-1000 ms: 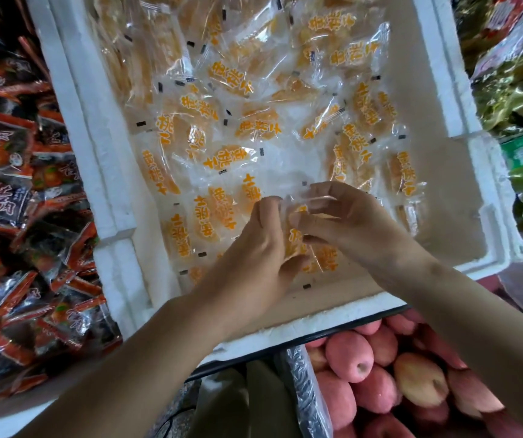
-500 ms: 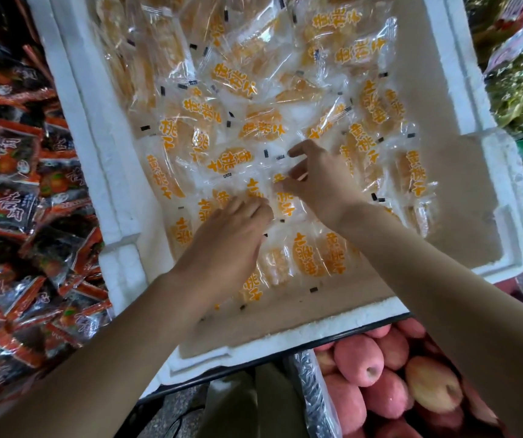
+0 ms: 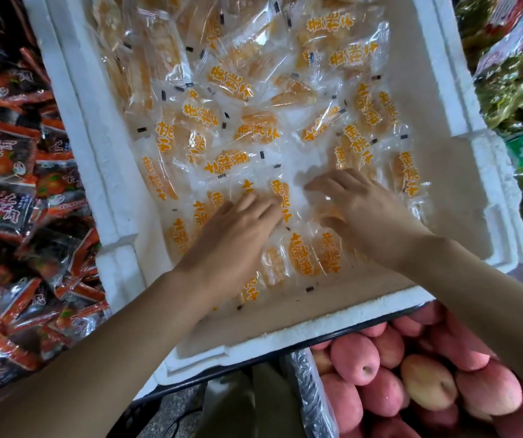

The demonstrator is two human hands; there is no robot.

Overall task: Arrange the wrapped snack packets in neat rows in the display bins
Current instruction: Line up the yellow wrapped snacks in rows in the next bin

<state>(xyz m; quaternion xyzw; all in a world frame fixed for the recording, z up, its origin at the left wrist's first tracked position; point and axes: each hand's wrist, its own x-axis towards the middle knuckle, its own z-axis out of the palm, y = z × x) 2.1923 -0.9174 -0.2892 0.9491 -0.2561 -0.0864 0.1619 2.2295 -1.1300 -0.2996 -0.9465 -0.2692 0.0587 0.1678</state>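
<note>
A white foam bin (image 3: 288,333) holds several clear snack packets (image 3: 228,80) with orange print. Some lie side by side in a near row (image 3: 313,257); further back they are piled loosely. My left hand (image 3: 238,235) lies flat on packets at the row's left part, fingers straight and pointing away from me. My right hand (image 3: 358,203) rests palm down on packets just to the right, fingers spread and stretched toward the left. Neither hand grips a packet. Packets under both palms are hidden.
A bin of red and black snack packets (image 3: 10,200) stands at the left. Green packets (image 3: 519,74) fill a bin at the right. Pink apples (image 3: 411,384) lie below the foam bin's front edge. Bare foam floor (image 3: 465,197) shows in the bin's right part.
A second ago both hands held one packet together near the front. They have since set it down, moved apart, and now lie flat on the packets, the right hand lowered from further back.
</note>
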